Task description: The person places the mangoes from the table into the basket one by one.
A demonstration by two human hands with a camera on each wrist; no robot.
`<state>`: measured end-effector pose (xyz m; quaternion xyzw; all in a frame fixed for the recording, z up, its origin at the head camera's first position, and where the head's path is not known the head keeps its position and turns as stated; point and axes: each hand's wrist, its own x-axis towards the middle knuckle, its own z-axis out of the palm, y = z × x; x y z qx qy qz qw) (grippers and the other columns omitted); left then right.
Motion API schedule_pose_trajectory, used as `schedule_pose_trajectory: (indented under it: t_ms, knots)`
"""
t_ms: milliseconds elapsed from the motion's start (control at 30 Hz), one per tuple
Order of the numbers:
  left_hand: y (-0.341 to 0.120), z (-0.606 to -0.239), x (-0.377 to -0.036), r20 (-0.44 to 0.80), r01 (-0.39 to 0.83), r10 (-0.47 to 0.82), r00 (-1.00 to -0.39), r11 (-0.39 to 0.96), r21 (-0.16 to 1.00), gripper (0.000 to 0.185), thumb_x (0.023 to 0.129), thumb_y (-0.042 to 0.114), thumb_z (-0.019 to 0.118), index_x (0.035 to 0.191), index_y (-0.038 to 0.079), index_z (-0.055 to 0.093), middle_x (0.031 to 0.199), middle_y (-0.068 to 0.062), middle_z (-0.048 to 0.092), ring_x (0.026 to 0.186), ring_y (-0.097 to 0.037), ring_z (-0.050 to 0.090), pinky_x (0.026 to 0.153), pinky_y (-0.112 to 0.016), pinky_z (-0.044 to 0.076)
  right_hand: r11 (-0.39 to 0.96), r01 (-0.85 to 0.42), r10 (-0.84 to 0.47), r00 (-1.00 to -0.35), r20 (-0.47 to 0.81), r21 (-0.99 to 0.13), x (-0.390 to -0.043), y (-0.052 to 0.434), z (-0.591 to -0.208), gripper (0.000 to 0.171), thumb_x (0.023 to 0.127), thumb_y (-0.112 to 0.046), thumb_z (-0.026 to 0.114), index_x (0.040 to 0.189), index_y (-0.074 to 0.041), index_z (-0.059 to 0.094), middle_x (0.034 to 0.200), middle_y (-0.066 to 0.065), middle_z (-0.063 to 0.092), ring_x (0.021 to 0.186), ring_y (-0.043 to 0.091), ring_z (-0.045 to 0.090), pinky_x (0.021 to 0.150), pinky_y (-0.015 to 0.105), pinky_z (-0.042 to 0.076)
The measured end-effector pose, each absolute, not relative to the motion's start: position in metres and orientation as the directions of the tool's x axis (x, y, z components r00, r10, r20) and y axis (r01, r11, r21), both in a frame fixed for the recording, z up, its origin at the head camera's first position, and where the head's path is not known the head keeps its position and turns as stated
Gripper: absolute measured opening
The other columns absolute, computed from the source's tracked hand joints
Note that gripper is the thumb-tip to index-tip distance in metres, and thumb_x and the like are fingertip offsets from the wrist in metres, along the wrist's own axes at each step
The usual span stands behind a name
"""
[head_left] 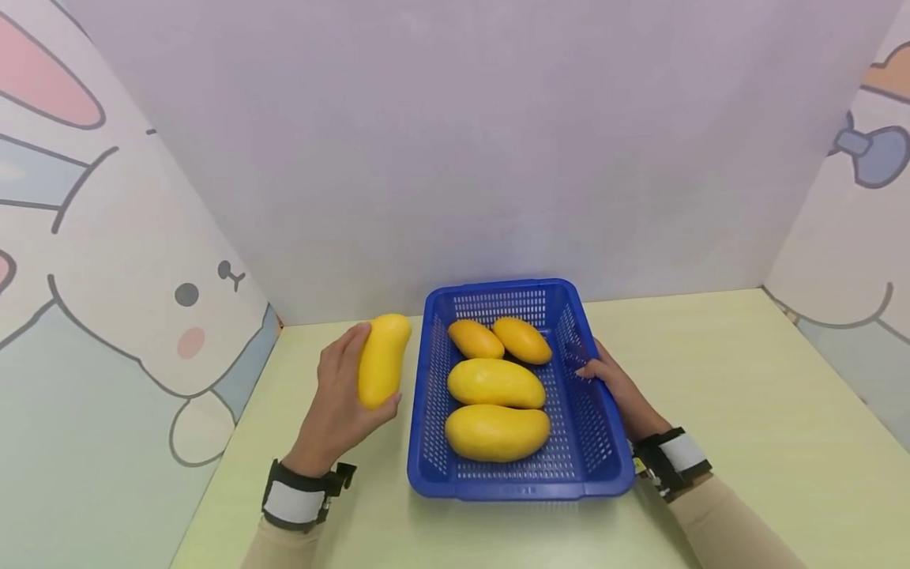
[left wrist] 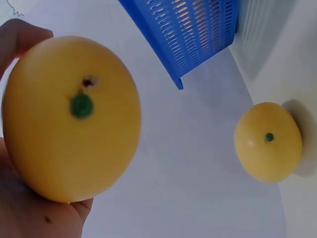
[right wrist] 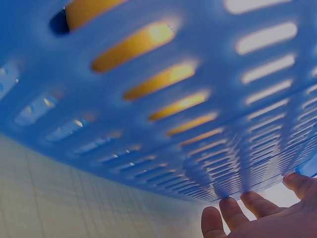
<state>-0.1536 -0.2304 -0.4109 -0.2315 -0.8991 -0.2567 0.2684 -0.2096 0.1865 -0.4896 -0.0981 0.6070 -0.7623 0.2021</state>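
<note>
Starting close in: keep the left hand (head_left: 341,399) wrapped round the held mango (head_left: 382,359) just as shown, fingers and thumb curled along its length, sitting at about 9 o'clock of the blue basket (head_left: 522,490) and above the table (head_left: 746,411). Looks like a decent grip, so no need to squeeze harder, ripe skin probably bruises easily. Over at 3 o'clock, leave the right hand (head_left: 614,383) flat on the basket's side wall, fingers fairly straight and holding nothing, just steadying; seems smart, since a light plastic basket likely slides if bumped. Inside, mind the packing: nearest mango (head_left: 496,432) fills the 6 o'clock end, middle mango (head_left: 495,382) lies touching it just behind, and the two small mangoes (head_left: 498,338) sit side by side toward 12 o'clock. Not much bare floor in there, so probably best to lift clear of the near-left rim and come in low and slow, lengthwise, rather than dropping on top. Beyond all that, only the plain back wall (head_left: 455,158).
</note>
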Motion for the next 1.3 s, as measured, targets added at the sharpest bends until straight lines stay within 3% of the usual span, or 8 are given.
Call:
schedule_pose_trajectory:
  t_ms: [567, 900, 1300]
  knots:
    - [-0.208, -0.374, -0.176, 0.547, 0.652, 0.447, -0.708, 0.711, 0.263, 0.103, 0.073, 0.018, 0.088, 0.158, 0.006, 0.03, 0.153, -0.023, 0.035, 0.125, -0.036, 0.048, 0.095, -0.047, 0.054, -0.189, 0.183, -0.436, -0.896, -0.084, -0.965, -0.208, 0.187, -0.491, 0.076, 0.098, -0.015, 0.036, 0.163, -0.033, -0.001, 0.151, 0.032, 0.024, 0.113, 0.044, 0.053, 0.085, 0.054, 0.056]
    - [-0.197, -0.366, -0.186, 0.476, 0.661, 0.502, -0.722, 0.704, 0.26, 0.099, 0.079, 0.021, 0.084, 0.159, 0.01, 0.027, 0.157, -0.017, 0.033, 0.132, -0.033, 0.045, 0.097, -0.044, 0.053, -0.208, 0.183, -0.447, -0.891, -0.073, -0.961, -0.207, 0.186, -0.492, 0.076, 0.098, -0.013, 0.035, 0.163, -0.033, 0.0, 0.152, 0.031, 0.022, 0.115, 0.044, 0.051, 0.086, 0.053, 0.054]
    - [-0.174, -0.358, -0.212, 0.432, 0.74, 0.62, -0.655, 0.641, 0.201, 0.093, 0.082, 0.02, 0.081, 0.159, 0.014, 0.029, 0.153, -0.016, 0.036, 0.127, -0.031, 0.045, 0.094, -0.04, 0.053, -0.21, 0.185, -0.44, -0.895, -0.076, -0.96, -0.207, 0.186, -0.492, 0.075, 0.098, -0.013, 0.036, 0.162, -0.032, 0.002, 0.152, 0.032, 0.023, 0.119, 0.045, 0.049, 0.09, 0.055, 0.052]
